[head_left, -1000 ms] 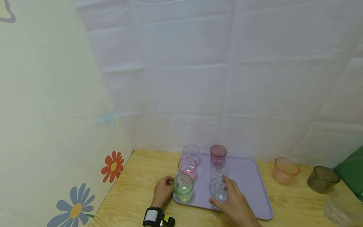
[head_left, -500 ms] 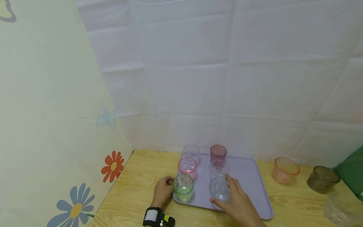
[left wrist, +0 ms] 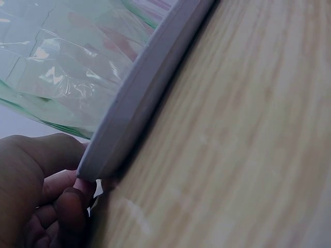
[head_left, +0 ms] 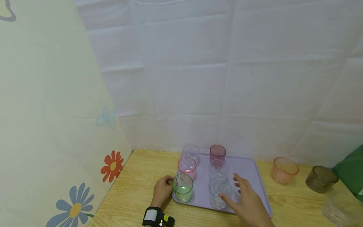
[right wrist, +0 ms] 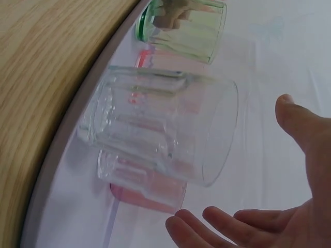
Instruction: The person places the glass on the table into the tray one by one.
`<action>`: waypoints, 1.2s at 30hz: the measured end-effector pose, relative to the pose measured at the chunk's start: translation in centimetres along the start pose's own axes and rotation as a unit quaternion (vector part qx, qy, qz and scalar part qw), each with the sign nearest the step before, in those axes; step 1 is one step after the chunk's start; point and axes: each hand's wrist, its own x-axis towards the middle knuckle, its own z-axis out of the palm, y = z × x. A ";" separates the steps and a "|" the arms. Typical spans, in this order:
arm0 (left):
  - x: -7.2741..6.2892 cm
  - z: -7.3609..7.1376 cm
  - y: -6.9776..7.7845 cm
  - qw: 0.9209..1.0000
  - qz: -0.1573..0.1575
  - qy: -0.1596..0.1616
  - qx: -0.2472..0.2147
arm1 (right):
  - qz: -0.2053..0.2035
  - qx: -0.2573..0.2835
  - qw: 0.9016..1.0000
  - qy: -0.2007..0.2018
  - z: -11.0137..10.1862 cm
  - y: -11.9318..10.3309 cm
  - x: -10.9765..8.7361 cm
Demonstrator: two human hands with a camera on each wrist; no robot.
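My left hand (head_left: 163,190) pinches the front left corner of a lilac tray (head_left: 245,176); the left wrist view shows the thumb above and fingers (left wrist: 58,186) under the rim. Beside it on the tray stands a green glass (head_left: 183,190), with a pink-rimmed glass (head_left: 187,169) and a clear glass (head_left: 191,152) behind. A second row holds a front clear glass (head_left: 219,201), another clear glass (head_left: 217,168) and a dark pink glass (head_left: 217,152). My right hand (head_left: 250,201) hovers right of the front clear glass, fingers spread, apart from it in the right wrist view.
Right of the tray, an orange bowl-like glass (head_left: 284,171), a smoky brown one (head_left: 321,180) and a large clear vessel (head_left: 340,209) stand on the wooden table (head_left: 133,176). A white cloth (head_left: 181,78) hangs behind; a flowered cloth (head_left: 56,126) is at left.
My right hand has let go of the front clear glass and drawn off to the right. The left hand stays at the tray corner.
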 end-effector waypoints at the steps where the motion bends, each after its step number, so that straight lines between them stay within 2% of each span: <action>1: 0.0 0.0 0.0 1.000 0.001 0.001 0.000 | -0.005 0.002 1.000 0.012 -0.2 0.2 -0.1; 7: 0.1 -0.1 0.0 1.000 0.001 0.006 0.000 | 0.003 0.007 1.000 0.023 -1.5 1.4 -0.3; 17: 0.1 0.2 -0.4 1.000 -0.004 0.002 -0.017 | 0.060 -0.036 0.998 0.000 -3.5 4.0 -0.4; 25: 0.1 0.3 -0.5 1.000 -0.006 -0.001 -0.018 | 0.086 -0.074 0.994 -0.008 -5.0 6.5 -0.2; 36: 0.0 0.1 -0.3 1.000 -0.013 -0.008 -0.026 | 0.120 -0.088 0.988 -0.026 -7.6 10.0 -0.2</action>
